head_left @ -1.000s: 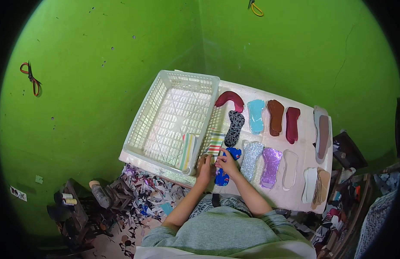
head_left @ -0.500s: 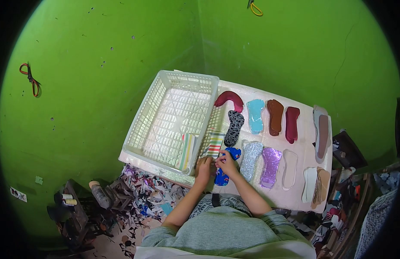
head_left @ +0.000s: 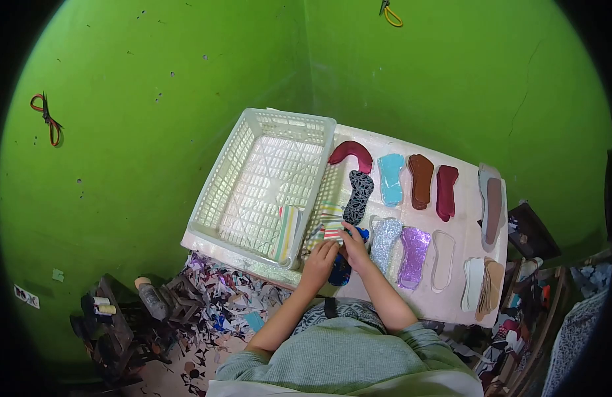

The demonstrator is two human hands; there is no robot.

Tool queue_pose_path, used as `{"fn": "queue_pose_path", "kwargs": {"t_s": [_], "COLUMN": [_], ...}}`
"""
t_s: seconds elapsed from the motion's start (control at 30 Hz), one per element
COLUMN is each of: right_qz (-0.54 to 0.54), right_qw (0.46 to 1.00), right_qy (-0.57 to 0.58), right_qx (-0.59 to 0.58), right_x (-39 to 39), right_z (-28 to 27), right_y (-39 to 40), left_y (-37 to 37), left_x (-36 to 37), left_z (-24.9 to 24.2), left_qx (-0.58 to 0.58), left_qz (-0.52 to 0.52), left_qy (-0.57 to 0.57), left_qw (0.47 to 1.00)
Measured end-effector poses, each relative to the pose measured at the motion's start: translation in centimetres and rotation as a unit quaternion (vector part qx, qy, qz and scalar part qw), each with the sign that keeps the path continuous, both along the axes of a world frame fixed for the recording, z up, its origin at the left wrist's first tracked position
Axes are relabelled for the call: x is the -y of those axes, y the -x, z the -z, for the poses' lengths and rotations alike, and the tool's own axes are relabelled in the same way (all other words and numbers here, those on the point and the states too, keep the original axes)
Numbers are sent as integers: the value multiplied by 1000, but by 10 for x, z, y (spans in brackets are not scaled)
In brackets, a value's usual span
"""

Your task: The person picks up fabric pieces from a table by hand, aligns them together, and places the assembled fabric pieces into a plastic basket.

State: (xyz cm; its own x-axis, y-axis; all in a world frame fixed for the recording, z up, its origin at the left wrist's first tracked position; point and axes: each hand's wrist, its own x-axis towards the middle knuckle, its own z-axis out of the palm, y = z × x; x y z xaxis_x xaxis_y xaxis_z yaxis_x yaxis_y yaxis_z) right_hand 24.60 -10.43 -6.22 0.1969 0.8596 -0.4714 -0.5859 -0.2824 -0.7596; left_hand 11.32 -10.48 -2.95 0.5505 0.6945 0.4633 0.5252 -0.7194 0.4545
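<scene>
Both my hands meet at a striped fabric piece (head_left: 332, 233) with white, red and green bands, beside the crate. My right hand (head_left: 355, 251) pinches its right edge between bent fingers. My left hand (head_left: 321, 261) is closed at its near edge, the fingertips partly hidden. More striped fabric (head_left: 331, 212) lies just beyond. Beneath and beside my hands is a blue patterned sole-shaped piece (head_left: 339, 272), largely covered. A black-and-grey patterned piece (head_left: 359, 196) lies beyond my right hand, with a silver glitter stack (head_left: 385, 241) to its right.
A white plastic crate (head_left: 206, 198) with a striped piece (head_left: 286, 233) inside stands on the left. Rightward lie turquoise (head_left: 391, 178), brown (head_left: 421, 180), maroon (head_left: 446, 192) and purple (head_left: 414, 257) stacks. A curved maroon piece (head_left: 353, 152) lies at the back. Scraps (head_left: 233, 291) cover the floor.
My hands have shifted slightly away from my body, onto the striped fabric. Part of it is now bent or raised between them. The other stacks stay put.
</scene>
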Motion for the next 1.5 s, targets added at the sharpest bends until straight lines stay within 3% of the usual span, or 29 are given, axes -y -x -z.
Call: {"fn": "queue_pose_path", "kwargs": {"t_s": [0.17,0.3,0.4,0.47,0.53,0.6,0.67,0.73,0.83,0.87,0.93,0.97,1.03,1.1,1.17,1.23,1.3,1.5], "right_qz": [57,50,-35,-47,-82,-87,-163,-161,-214,-216,-291,-294,-336,-339,-338,-377,-391,-422], "right_qw": [996,991,983,981,951,939,887,863,749,748,717,718,568,560,552,505,492,440], "right_qy": [-54,-127,-166,-172,-227,-255,-254,-247,-295,-295,-221,-221,-155,-146,-139,-115,-107,-73], "right_qx": [-29,6,68,81,192,213,349,410,554,553,593,591,735,742,750,768,770,789], "right_x": [-18,-32,-50,-62,-76,-92,-107,-118,-142,-147,-154,-155,-154,-154,-157,-160,-160,-162], "right_z": [-13,-53,-76,-94,-101,-107,-112,-114,-99,-94,-87,-82,-85,-85,-83,-79,-77,-74], "right_y": [-10,-15,-13,-4,2,12,21,34,44,47,53,54,57,59,61,60,59,63], "left_y": [8,22,33,41,53,66,77,89,102,103,101,98,96,96,98,96,94,94], "left_x": [8,10,2,-5,-19,-35,-51,-62,-76,-81,-88,-88,-92,-94,-91,-88,-85,-87], "left_z": [-27,-51,-68,-82,-85,-86,-80,-64,-42,-34,-36,-35,-27,-22,-20,-28,-34,-28], "left_qx": [75,109,138,184,189,193,190,185,80,81,79,70,12,-76,-85,-94,-174,-257], "left_qz": [58,28,-22,-105,-138,-172,-198,-215,-257,-259,-235,-239,-244,-255,-258,-259,-263,-251], "left_qy": [-11,19,27,70,99,125,73,122,95,95,240,228,242,265,274,282,294,356], "left_qw": [995,993,990,975,967,958,959,951,958,958,939,941,939,927,923,919,902,863]}}
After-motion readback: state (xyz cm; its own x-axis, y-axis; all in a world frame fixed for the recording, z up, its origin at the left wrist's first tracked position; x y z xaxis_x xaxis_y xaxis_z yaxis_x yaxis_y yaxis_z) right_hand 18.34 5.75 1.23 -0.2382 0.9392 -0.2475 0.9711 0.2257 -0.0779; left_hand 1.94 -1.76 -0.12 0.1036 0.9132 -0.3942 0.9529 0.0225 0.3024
